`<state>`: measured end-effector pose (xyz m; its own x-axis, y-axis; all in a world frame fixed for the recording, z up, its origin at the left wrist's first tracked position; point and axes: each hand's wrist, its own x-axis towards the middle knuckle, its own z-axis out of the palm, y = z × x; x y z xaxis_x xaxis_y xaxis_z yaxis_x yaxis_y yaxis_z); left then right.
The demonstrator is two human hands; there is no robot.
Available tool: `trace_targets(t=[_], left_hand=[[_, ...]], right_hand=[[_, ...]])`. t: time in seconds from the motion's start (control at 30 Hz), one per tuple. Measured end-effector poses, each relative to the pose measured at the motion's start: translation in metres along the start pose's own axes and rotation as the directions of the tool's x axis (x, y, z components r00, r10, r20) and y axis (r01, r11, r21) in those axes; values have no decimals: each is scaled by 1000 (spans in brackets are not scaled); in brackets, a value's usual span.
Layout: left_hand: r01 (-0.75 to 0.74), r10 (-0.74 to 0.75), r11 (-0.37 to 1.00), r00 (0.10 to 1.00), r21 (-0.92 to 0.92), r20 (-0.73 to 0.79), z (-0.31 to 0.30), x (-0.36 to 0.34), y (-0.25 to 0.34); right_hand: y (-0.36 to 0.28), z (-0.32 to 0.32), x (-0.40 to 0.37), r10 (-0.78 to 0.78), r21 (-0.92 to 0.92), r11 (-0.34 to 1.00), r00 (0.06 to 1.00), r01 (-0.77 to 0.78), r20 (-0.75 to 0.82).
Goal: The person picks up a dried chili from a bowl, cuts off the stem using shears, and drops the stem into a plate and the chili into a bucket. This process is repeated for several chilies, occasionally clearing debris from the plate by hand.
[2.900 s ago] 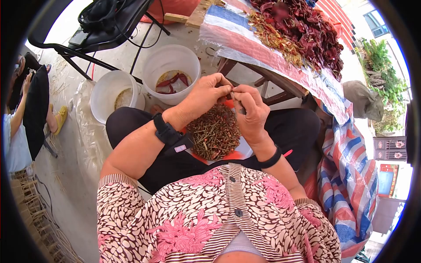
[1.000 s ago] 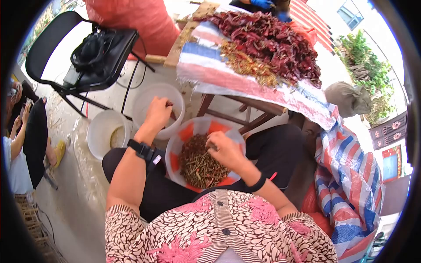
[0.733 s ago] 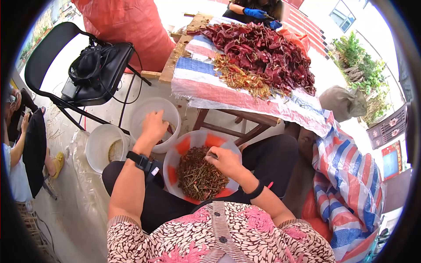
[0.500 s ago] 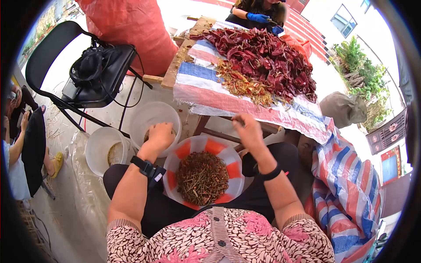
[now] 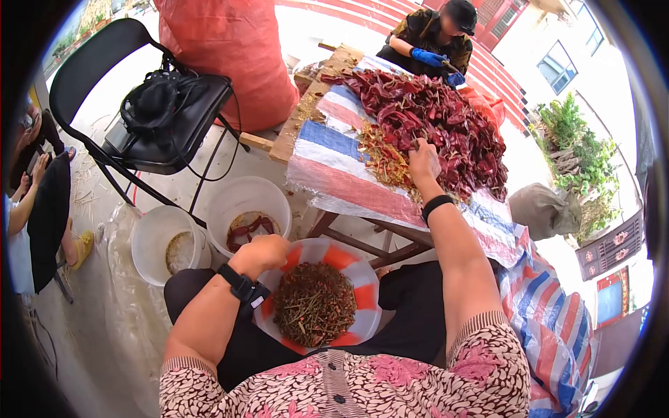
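A heap of dried red chili peppers (image 5: pixel 453 118) lies on a striped woven sheet (image 5: pixel 334 171) over a table. My right hand (image 5: pixel 424 164) is at the near edge of the heap, fingers drawn together on a dried chili pepper. My left hand (image 5: pixel 261 255) is closed above the left rim of a red-and-white bowl (image 5: pixel 368 279) in my lap; whatever its fingers hold is hidden. Dark stems and bits (image 5: pixel 313 306) fill the bowl. Just beyond my left hand stands a translucent bucket (image 5: pixel 268 198) with a few red chili peppers (image 5: pixel 251 230) inside.
A smaller bucket (image 5: pixel 150 240) stands at the left, near a black folding chair (image 5: pixel 164 153) with a bag on it. A big red sack (image 5: pixel 223 63) is behind. Across the table a person in blue gloves (image 5: pixel 428 57) works; others sit far left. Striped sheeting (image 5: pixel 550 327) bunches at my right.
My right hand has moved from above the bowl up to the chili heap. My left hand has drawn back from the bucket toward the bowl's rim, uncovering the chili peppers inside the bucket.
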<state>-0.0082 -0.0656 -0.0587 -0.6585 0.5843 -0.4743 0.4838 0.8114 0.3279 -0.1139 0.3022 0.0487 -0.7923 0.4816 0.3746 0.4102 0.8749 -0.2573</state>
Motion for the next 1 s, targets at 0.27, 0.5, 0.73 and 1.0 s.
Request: trace_targets(t=[0.27,0.5,0.73,1.0], left_hand=[[-9,9,998,1000,59,-10,-4,-1,5],[-32,32,999,999,3,-30,-8,-4,7],[-175,169,967,984,-186,-52,-33,-14,27],[-571,282,274,817,-774,-503,-39,-6,61]], right_hand=[[16,8,6,-6,294,956,1000,5,3],[0,-1,-2,8,272,962,995,19,-97],[21,-15,-18,92,946,313,994,-86,60],[-9,-54,-144,-488,223,-579,552,-784,676]])
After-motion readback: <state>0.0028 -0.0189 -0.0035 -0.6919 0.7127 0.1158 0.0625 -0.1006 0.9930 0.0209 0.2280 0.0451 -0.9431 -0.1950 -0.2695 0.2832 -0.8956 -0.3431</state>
